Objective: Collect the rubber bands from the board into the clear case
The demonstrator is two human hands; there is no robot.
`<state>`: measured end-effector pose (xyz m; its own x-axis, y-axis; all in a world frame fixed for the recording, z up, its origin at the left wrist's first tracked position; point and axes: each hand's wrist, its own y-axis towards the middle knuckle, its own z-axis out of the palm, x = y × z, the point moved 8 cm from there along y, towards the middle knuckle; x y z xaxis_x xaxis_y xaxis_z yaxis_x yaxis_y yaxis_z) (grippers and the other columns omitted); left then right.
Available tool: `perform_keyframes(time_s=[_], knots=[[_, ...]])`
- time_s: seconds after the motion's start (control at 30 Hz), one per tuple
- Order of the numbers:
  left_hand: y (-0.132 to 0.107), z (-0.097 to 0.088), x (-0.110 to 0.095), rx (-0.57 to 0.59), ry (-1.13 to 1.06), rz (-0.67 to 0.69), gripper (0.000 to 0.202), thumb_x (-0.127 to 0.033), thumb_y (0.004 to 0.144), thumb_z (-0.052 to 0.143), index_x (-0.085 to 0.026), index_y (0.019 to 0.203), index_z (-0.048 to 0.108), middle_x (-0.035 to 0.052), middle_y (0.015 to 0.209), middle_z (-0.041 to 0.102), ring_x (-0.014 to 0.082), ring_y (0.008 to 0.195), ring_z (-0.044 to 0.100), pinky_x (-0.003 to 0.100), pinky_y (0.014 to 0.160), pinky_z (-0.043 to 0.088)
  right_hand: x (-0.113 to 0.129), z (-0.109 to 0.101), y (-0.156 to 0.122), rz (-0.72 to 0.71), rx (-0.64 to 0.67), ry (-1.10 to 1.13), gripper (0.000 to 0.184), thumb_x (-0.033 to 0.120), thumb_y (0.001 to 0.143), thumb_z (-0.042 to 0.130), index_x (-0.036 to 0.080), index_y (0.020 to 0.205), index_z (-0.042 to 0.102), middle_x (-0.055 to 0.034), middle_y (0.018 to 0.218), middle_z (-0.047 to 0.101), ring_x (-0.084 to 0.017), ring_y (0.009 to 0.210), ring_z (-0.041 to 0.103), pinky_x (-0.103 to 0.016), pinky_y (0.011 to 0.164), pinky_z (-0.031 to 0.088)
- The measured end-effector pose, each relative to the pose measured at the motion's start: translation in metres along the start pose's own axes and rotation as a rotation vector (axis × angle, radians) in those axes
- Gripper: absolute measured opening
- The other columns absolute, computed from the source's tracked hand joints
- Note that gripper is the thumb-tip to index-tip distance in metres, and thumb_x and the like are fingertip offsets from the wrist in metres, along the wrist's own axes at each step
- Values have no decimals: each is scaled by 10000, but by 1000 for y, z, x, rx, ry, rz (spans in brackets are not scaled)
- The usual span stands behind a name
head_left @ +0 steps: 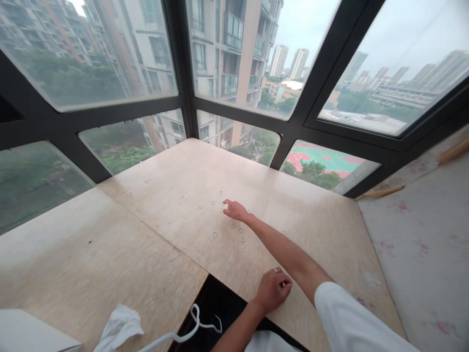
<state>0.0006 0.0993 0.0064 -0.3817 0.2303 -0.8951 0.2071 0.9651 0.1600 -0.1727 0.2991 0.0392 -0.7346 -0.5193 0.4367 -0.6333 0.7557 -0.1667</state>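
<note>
Several small thin rings (231,225) lie scattered in the middle of a pale plywood table (154,230). My right hand (235,210) is stretched far out over them, fingertips down on the board and slightly apart beside one ring (222,208). My left hand (273,289) rests near the table's front edge, curled into a loose fist. A small ring (276,269) shows at its knuckles and another between its fingers.
A crumpled white cloth (117,326) and a white cord (185,335) lie at the front, beside a dark gap (210,305) in the table. A white box corner (29,335) sits bottom left. Dark-framed windows (183,105) close the far side. Wooden sticks (381,192) lie on the right.
</note>
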Motion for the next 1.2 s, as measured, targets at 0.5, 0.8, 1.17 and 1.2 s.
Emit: perform_keyframes(time_s=[0.5,0.8,1.17,1.2], knots=[[3,-2,6,-32,-32,-35,113,-119,737,589,-156,754,693,22,743,627,103,641,537,197,603,378,-10,10,49,14,132,-282,283,369,938,528,157,1117,585,-77,1120,592,-205,993,582,-423,868,475],[3,-4,4,-29,-45,-39,133,-130,762,571,-167,780,697,22,742,619,102,636,531,200,609,394,-28,10,47,69,176,-127,230,342,907,582,142,1016,612,-63,1053,612,-192,946,591,-405,846,480],[4,-7,1,-31,-29,-27,131,-123,775,554,-156,802,678,34,747,602,113,652,528,219,630,401,-75,-19,-32,233,-78,773,235,356,893,425,162,785,503,34,571,525,-71,395,401,-198,407,335],[5,-7,2,-34,-32,-25,128,-125,780,552,-153,797,676,36,741,600,115,656,530,221,630,400,-80,-23,-41,244,-97,867,238,356,882,391,175,752,473,30,556,519,-72,383,386,-199,396,326]])
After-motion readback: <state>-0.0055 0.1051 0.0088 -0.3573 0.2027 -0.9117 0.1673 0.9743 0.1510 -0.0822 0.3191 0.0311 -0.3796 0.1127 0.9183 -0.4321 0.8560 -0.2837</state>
